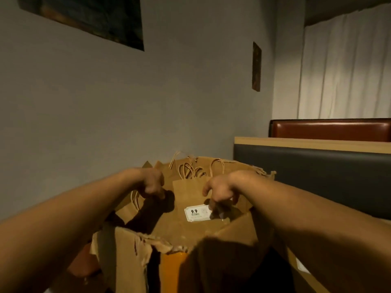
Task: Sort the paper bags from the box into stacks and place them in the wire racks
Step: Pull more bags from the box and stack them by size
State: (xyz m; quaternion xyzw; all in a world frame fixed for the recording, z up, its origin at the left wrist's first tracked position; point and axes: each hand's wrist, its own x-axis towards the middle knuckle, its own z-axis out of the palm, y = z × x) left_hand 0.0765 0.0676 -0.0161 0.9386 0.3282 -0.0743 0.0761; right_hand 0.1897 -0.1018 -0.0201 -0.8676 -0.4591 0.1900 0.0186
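Looked like a restaurant dining area: padded red booth seat [330, 130], dark booth divider [306, 176], framed pictures [256, 66] on grey walls.

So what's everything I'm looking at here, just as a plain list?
cardboard box: one, brown, torn rim, bottom centre, open.
paper bags: several, exact count unclear, brown with twisted handles, inside the box.
label: one, white, printed 9.9, on the top bag.
wall pictures: two, dark, on the grey wall; one upper left, one smaller at centre right.
curtain: one, white, upper right.
booth seat back: one, red-brown, right, behind a dark panel with a light wood cap.
left hand: one, fingers curled down into the box at the bags' left edge.
right hand: one, fingers curled down onto the top bag beside the label.
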